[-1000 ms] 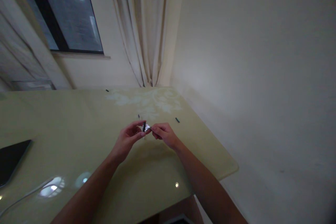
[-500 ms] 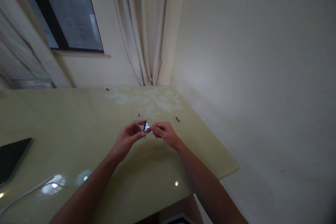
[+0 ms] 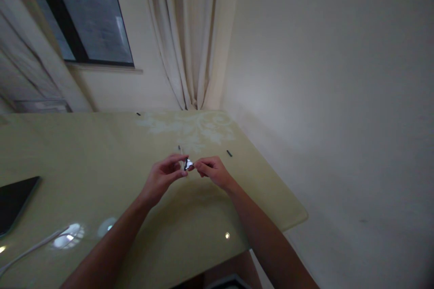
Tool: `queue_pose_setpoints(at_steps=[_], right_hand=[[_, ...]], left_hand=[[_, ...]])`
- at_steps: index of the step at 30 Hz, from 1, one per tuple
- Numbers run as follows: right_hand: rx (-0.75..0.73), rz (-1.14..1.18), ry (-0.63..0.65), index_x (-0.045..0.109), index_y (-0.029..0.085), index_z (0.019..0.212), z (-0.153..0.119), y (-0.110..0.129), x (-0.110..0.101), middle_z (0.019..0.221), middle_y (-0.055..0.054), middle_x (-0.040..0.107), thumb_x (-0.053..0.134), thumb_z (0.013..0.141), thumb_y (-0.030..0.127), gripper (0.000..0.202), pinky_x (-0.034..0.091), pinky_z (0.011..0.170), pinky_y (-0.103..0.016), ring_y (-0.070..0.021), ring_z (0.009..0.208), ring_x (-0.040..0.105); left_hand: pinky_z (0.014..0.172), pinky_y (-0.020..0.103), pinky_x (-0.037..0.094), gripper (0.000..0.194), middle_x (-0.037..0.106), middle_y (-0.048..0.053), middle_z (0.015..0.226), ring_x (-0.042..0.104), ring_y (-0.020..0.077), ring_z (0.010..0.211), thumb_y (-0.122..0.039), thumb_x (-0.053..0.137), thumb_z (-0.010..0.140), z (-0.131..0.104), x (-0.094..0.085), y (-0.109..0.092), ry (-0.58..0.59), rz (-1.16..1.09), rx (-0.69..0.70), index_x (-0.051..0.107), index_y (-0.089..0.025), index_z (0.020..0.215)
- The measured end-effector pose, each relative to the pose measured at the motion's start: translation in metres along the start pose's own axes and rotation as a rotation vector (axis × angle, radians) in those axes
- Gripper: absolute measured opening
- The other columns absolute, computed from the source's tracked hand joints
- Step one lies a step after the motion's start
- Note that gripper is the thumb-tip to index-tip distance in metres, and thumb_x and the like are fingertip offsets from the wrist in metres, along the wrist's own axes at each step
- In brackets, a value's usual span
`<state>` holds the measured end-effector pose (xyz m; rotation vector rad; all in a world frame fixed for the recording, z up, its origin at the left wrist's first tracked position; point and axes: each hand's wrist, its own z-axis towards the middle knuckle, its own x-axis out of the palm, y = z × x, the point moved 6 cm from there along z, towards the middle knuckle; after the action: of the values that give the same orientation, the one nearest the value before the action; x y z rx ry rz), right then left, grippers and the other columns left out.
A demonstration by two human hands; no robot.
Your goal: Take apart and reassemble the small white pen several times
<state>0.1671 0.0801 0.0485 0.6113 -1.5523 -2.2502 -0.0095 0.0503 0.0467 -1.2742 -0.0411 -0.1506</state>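
Observation:
Over the middle of the pale green table (image 3: 111,158), my left hand (image 3: 165,174) pinches a small dark piece with a shiny silver part (image 3: 189,164) between thumb and fingertips. My right hand (image 3: 213,170) has its fingers closed at the right end of that silver part. What exactly the object is cannot be made out. A thin pale stick with a dark tip (image 3: 179,148) shows just behind my left fingertips. Right of it, behind my right hand, lies a short dark stick-like piece (image 3: 229,153).
Another small dark piece (image 3: 138,114) lies near the table's back edge. A dark flat tablet-like object (image 3: 16,203) is at the far left, with a white cable (image 3: 34,248) in front. Curtains (image 3: 190,36) hang behind the table; a wall rises to the right.

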Motion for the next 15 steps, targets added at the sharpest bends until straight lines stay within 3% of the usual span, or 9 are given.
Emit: queue_pose_setpoints(at_steps=[9,15], right_hand=[[0.009,-0.073,0.011,0.079,0.012,0.083,-0.001,0.003,-0.003,0.057,0.003,0.050,0.065,0.092,0.066,0.057,0.031,0.057,-0.026,-0.0105,0.057,0.041],[0.006,0.006,-0.022,0.083,0.012,0.096,-0.002,0.003,-0.006,0.057,0.004,0.043,0.064,0.094,0.063,0.054,0.028,0.055,-0.025,-0.0099,0.055,0.036]], left_hand=[[0.063,0.025,0.046,0.039,0.062,0.002,0.094,0.052,0.0108,0.070,-0.028,0.093,0.066,-0.003,0.005,-0.006,0.009,0.046,0.000,0.084,-0.026,0.104],[0.068,0.024,0.047,0.042,0.063,0.000,0.084,0.053,0.0119,0.073,-0.028,0.091,0.069,-0.001,0.001,0.004,-0.016,-0.013,-0.046,0.082,-0.027,0.110]])
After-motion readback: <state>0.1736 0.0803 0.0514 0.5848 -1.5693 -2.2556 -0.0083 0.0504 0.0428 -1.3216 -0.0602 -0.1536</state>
